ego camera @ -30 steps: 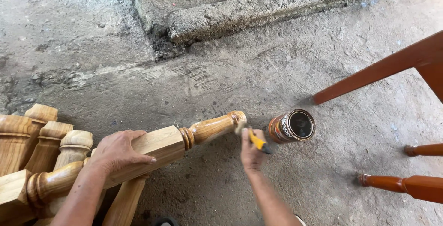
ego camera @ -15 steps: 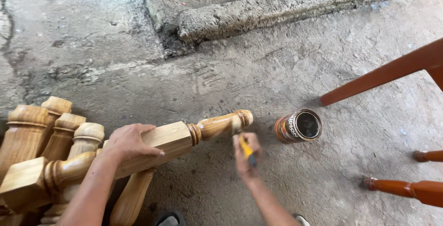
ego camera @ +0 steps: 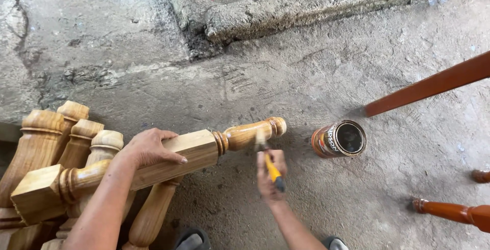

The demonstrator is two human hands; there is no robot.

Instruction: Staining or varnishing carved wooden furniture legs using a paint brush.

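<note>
The left hand lies clenched over the square block of a turned wooden post, its grip pressing the post down onto the stack of similar posts at the near left. The post's long axis runs from near left, where its other square end sticks out over the stack, up and to the right, ending in a rounded knob that hangs free above the concrete floor.

The right hand is closed around the yellow handle of a small brush, which points away from the body. The bristle end touches or sits just under the rounded neck of the post, a little short of the knob; the exact contact is hard to tell. So the part being brushed lies straight ahead of the right hand, slightly far, while the left hand holds the post further to the left.

An open tin can lies tilted on the floor just right of the knob, nearer the right hand. Reddish finished wooden legs sit further right.
</note>
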